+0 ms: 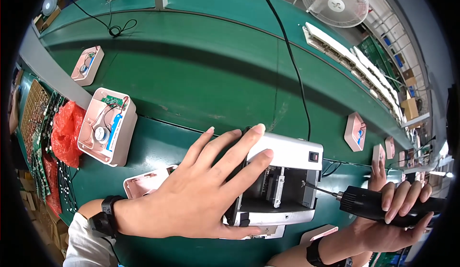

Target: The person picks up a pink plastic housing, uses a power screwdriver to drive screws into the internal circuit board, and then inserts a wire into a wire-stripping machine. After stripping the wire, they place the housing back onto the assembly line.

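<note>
My left hand (191,190) lies spread over the left side of a silver and black screw feeder (292,147), its fingers apart and stretched toward the far edge, thumb at the near edge. Palm up, my right hand (378,233) is wrapped round a black electric screwdriver (359,204). The screwdriver lies nearly level, and its thin bit points left, the tip at the feeder's right-hand end. Whether the tip carries a screw is too small to tell. Left of the feeder, a pink plastic housing (143,183) is partly hidden by my left hand.
An open pink housing (127,137) with a battery and wires stands at left; another (88,66) lies beyond. More housings (355,132) sit at right, near fingers (377,176) whose owner I cannot tell. A red bag (67,133), circuit boards (40,137), a hanging cable (290,46) and a fan (335,2) surround.
</note>
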`<action>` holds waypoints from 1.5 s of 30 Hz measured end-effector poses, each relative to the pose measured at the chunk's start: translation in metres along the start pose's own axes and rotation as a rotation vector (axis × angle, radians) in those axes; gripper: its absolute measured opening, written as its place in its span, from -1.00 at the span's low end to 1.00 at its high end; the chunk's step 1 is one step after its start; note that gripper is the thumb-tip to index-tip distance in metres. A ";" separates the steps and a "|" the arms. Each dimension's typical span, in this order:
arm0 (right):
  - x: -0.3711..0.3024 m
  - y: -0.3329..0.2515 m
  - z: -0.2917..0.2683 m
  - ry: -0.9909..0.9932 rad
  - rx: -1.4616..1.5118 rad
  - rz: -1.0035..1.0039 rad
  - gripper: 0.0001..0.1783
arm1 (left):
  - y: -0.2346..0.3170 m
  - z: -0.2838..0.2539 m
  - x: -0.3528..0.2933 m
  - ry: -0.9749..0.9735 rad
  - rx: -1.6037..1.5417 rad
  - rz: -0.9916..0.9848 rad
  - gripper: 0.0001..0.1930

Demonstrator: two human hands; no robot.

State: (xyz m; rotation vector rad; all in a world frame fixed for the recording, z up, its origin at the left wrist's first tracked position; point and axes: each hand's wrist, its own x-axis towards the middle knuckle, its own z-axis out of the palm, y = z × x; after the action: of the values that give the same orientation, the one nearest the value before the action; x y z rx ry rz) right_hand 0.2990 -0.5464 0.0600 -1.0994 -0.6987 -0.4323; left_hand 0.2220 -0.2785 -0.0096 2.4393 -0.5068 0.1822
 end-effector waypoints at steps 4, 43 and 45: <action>0.002 -0.010 -0.007 0.068 0.095 -0.016 -0.71 | 0.010 -0.004 0.005 0.044 -0.068 -0.027 -0.09; -0.004 -0.013 0.000 0.321 0.345 -0.035 -0.63 | 0.038 0.019 0.040 0.355 -0.224 0.103 -0.86; -0.005 -0.013 -0.001 0.311 0.332 -0.033 -0.63 | 0.036 0.019 0.038 0.308 -0.203 0.108 -0.87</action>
State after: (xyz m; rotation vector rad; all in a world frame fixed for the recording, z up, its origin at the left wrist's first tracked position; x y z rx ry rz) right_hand 0.2877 -0.5532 0.0651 -0.6889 -0.4917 -0.4834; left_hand 0.2423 -0.3282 0.0046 2.1370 -0.4919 0.5170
